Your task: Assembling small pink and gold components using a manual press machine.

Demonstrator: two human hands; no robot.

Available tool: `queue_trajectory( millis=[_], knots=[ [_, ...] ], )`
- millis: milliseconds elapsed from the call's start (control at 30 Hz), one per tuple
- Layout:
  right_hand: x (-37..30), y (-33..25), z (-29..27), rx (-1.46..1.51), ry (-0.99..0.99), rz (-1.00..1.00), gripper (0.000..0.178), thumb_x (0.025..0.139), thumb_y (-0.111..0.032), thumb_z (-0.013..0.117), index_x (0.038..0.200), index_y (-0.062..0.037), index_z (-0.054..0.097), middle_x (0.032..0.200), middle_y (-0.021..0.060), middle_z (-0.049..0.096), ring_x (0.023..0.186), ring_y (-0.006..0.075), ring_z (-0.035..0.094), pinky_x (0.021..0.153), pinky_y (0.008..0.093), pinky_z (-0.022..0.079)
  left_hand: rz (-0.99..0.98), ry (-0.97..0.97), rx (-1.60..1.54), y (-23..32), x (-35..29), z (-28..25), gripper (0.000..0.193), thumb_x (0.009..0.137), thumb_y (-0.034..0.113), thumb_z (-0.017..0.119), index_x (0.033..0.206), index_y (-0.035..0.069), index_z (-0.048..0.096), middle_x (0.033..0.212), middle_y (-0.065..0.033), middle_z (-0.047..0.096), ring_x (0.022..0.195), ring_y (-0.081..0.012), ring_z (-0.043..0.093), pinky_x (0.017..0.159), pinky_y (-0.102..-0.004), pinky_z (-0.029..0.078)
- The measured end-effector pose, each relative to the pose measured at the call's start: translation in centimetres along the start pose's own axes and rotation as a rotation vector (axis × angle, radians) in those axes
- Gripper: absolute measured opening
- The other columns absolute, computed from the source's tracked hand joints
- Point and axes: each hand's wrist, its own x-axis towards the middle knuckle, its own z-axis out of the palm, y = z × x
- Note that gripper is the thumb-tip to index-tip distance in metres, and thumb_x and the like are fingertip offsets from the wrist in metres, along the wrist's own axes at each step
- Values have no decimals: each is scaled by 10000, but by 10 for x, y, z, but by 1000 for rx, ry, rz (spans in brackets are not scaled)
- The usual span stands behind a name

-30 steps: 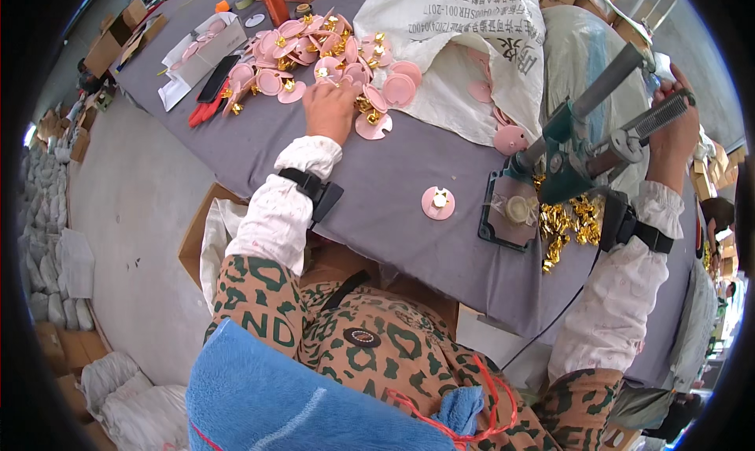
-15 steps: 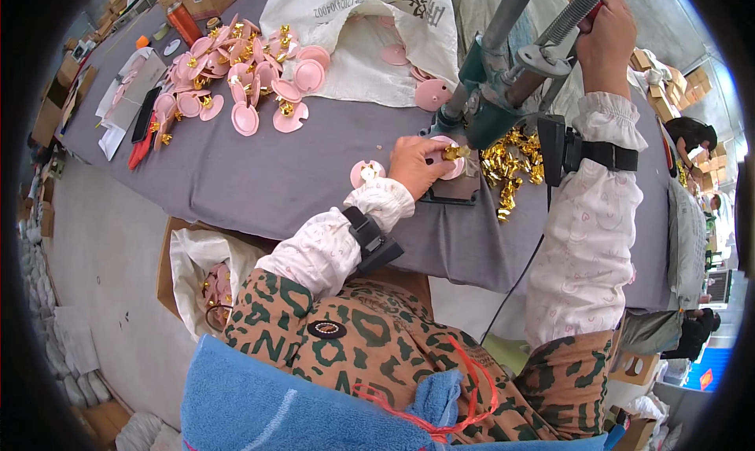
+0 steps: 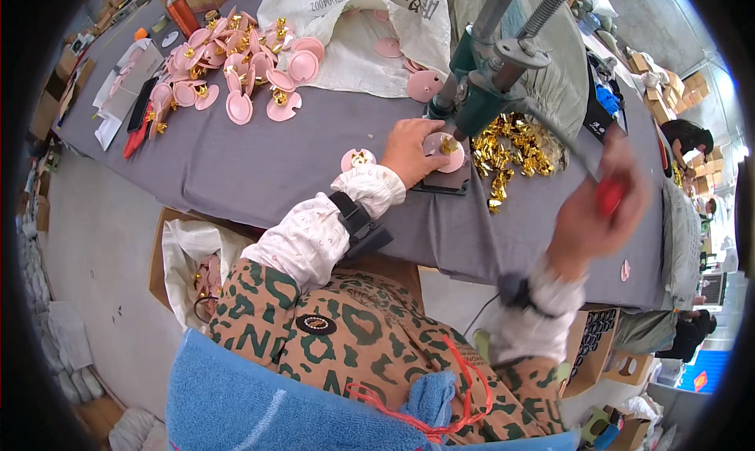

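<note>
A pink disc (image 3: 433, 144) with a gold foil piece on it lies on the dark base plate (image 3: 440, 188) of a green hand press (image 3: 476, 105). My left hand (image 3: 409, 152) grips the disc's left edge between thumb and fingers, right under the press ram. My right hand (image 3: 591, 223), smeared by motion, is closed around the red knob (image 3: 609, 195) at the end of the press lever (image 3: 560, 131). Another pink disc with a gold piece (image 3: 358, 159) rests beside my left wrist. Loose gold foil pieces (image 3: 511, 148) are heaped right of the press.
A large pile of pink discs with gold pieces (image 3: 236, 62) covers the table's back left. Behind the press stands a white woven sack (image 3: 346, 58) with pink discs at its mouth. Below the table edge, a lined box (image 3: 177, 250) holds more discs. A dark phone (image 3: 142, 105) lies far left.
My right hand has swung the lever from high at the back down toward me on the right. My left hand stays at the disc on the press, its fingers slightly shifted.
</note>
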Motion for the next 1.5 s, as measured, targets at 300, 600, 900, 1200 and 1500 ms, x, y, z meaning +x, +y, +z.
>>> queue_trajectory(
  millis=[300, 600, 900, 1200, 1500],
  knots=[
    [-49, -21, -48, -14, -429, 347, 311, 869, -224, 433, 875, 4, 644, 839, 153, 641, 1016, 371, 575, 1002, 551, 326, -125, -119, -188, 7, 9, 18, 620, 651, 150, 735, 1223, 51, 518, 1047, -159, 609, 996, -333, 548, 885, -387, 443],
    [164, 99, 57, 356, -142, 600, 327, 908, -74, 434, 1183, 78, 526, 912, 140, 597, 719, 183, 573, 595, 244, 462, -94, -37, -99, 20, 9, 20, 487, 683, 190, 722, 1126, 71, 560, 947, -142, 620, 940, -322, 570, 824, -388, 464],
    [165, 137, 79, 329, -172, 662, 307, 901, -35, 446, 1172, 66, 551, 745, 53, 570, 644, 118, 520, 563, 195, 429, -140, -347, -18, 0, 3, -108, 281, 744, 229, 661, 969, 68, 611, 798, -136, 648, 765, -315, 634, 706, -426, 483],
    [179, 180, 44, 112, -315, 515, 329, 892, -54, 483, 1194, 59, 550, 774, 44, 594, 645, 90, 547, 535, 176, 418, -192, -525, 474, -26, -16, -128, 246, 747, 292, 602, 926, 127, 634, 811, -150, 659, 787, -367, 628, 707, -457, 492],
    [172, 153, 74, 72, -160, 576, 333, 934, -71, 431, 1232, 41, 530, 777, -7, 544, 619, 27, 463, 528, 159, 351, -734, -192, 691, -53, -185, -339, 358, 731, 403, 617, 897, 88, 652, 849, -172, 663, 840, -350, 634, 763, -431, 488]
  ],
)
